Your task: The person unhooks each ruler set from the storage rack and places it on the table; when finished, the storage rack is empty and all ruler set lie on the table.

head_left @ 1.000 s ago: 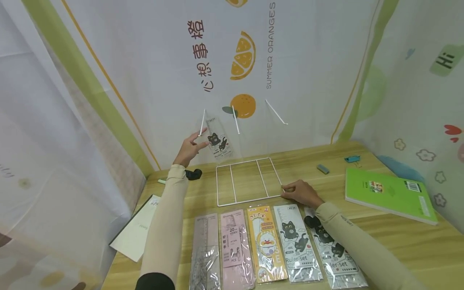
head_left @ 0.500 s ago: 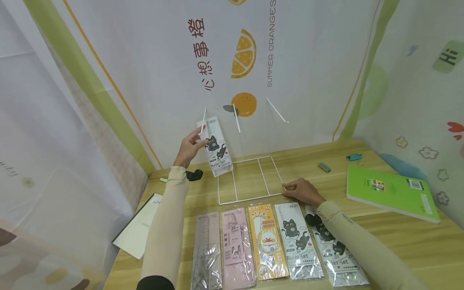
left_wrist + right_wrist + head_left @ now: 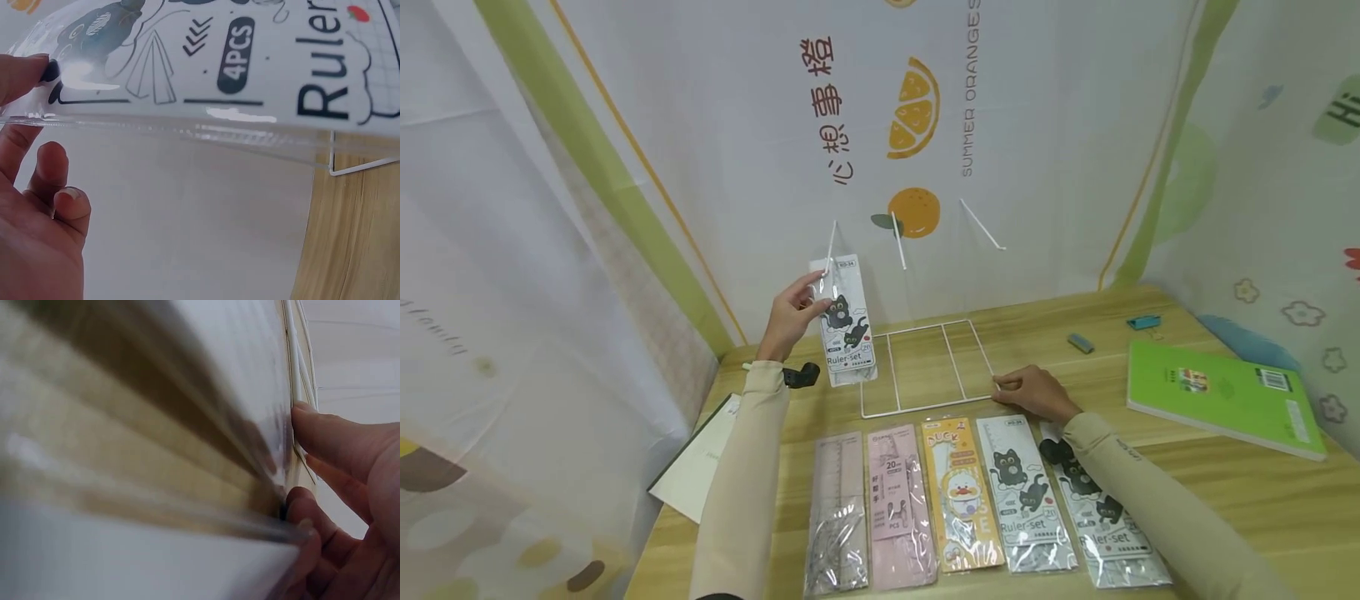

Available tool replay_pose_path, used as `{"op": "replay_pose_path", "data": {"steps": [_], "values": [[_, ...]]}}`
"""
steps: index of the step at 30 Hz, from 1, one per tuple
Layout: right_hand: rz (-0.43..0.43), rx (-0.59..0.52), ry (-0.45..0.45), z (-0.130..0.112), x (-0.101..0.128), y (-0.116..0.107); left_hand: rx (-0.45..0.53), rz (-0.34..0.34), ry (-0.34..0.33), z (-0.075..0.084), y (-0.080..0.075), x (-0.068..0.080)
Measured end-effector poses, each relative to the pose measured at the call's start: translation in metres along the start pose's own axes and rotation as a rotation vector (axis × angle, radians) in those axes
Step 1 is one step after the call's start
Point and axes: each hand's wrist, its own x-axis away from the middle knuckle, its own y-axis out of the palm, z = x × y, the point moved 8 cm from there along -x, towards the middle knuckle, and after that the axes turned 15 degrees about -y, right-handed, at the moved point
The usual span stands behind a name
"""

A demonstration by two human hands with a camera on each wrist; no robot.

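My left hand (image 3: 792, 317) pinches a ruler set packet (image 3: 846, 321) by its left side, thumb on the printed front and fingers behind. Two black cats and "Ruler-set" are printed on it; the left wrist view shows the clear sleeve (image 3: 250, 69) close up. The packet hangs upright, its top overlapping the tip of the left white prong (image 3: 831, 246). Two more prongs, a middle one (image 3: 899, 242) and a right one (image 3: 982, 225), jut out beside it. My right hand (image 3: 1033, 393) pinches the near right corner of the white wire base (image 3: 925, 408), on the table.
In front lie a row of ruler packets: two pink ones (image 3: 837, 517) (image 3: 891, 483), a yellow duck one (image 3: 962, 500) and two cat ones (image 3: 1026, 492) (image 3: 1108, 508). A green book (image 3: 1225, 396), binder clip (image 3: 1144, 322), small grey block (image 3: 1081, 342) and pale notepad (image 3: 700, 458) lie around.
The packet has come forward and down along the left prong to its tip, turning its printed face squarely toward me. My right hand keeps its hold on the wire base.
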Motion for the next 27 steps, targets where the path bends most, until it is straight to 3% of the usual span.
{"op": "replay_pose_path", "data": {"steps": [7, 15, 19, 27], "values": [[-0.011, -0.001, 0.001, 0.002, 0.000, 0.000, -0.027, -0.020, 0.068, 0.010, -0.001, 0.023], [-0.017, 0.008, -0.013, 0.000, 0.000, 0.001, -0.023, -0.059, 0.078, 0.022, 0.000, 0.053], [-0.015, 0.008, -0.003, 0.001, 0.000, -0.001, -0.009, -0.062, 0.109, 0.022, -0.002, 0.059], [-0.030, -0.002, 0.007, -0.002, 0.000, 0.001, 0.029, -0.096, 0.105, 0.030, -0.006, 0.080]]}}
